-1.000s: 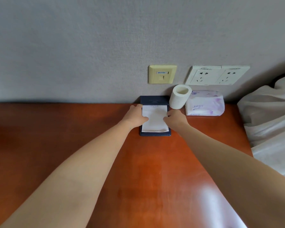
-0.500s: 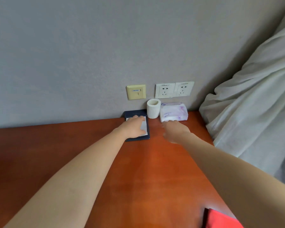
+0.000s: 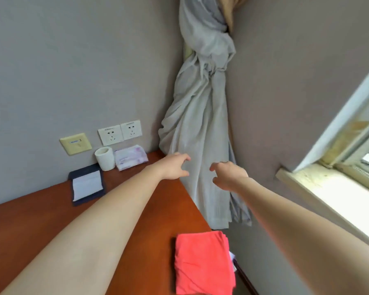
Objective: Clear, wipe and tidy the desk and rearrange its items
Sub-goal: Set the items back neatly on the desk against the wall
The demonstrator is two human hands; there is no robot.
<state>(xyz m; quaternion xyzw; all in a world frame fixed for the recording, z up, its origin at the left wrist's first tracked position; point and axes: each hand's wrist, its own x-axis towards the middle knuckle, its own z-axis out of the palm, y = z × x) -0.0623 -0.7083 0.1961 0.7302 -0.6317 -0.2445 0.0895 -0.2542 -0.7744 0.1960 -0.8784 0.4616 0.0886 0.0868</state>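
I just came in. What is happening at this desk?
A person reaches both arms toward the grey curtain at the right end of the desk. The left hand and right hand are open and hold nothing; contact with the fabric is unclear. By the wall sit a dark folder with a white sheet on it, a toilet roll and a tissue pack. A folded red cloth lies at the near right corner.

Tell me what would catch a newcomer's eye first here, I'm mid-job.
The grey curtain, knotted and hanging in the corner just right of the desk, dominates the view. The left hand and right hand are both stretched out toward it, fingers spread, holding nothing. Next comes the folded red cloth at the desk's near right edge.
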